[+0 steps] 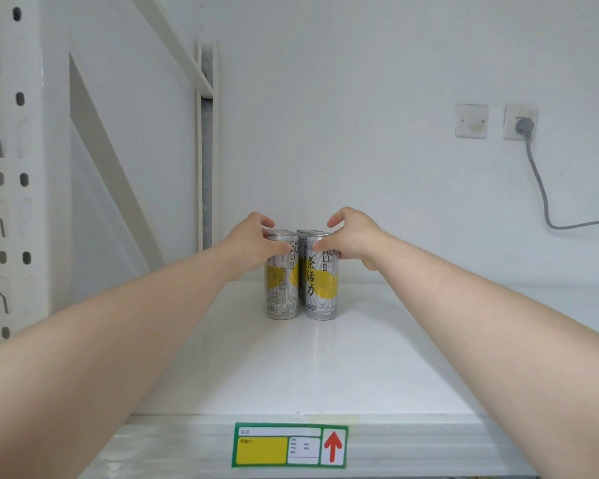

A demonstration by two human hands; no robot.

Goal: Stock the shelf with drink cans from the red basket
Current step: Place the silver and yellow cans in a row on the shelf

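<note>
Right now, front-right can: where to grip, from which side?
Upper body of the front-right can, just under the rim, coming from its right. It stands upright, the front-left can crowds its left and more cans stand behind, so the right looks freest. The right hand holds it there.

Bare forearms (pixel 118 323), bare hands (pixel 253 243)

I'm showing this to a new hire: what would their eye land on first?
The left hand and right hand are at mid-shelf, one holding the left can, the other the right can, both silver and yellow and upright. Next comes the green label with its red arrow on the front edge of the shelf, then the grey plug at upper right.
</note>
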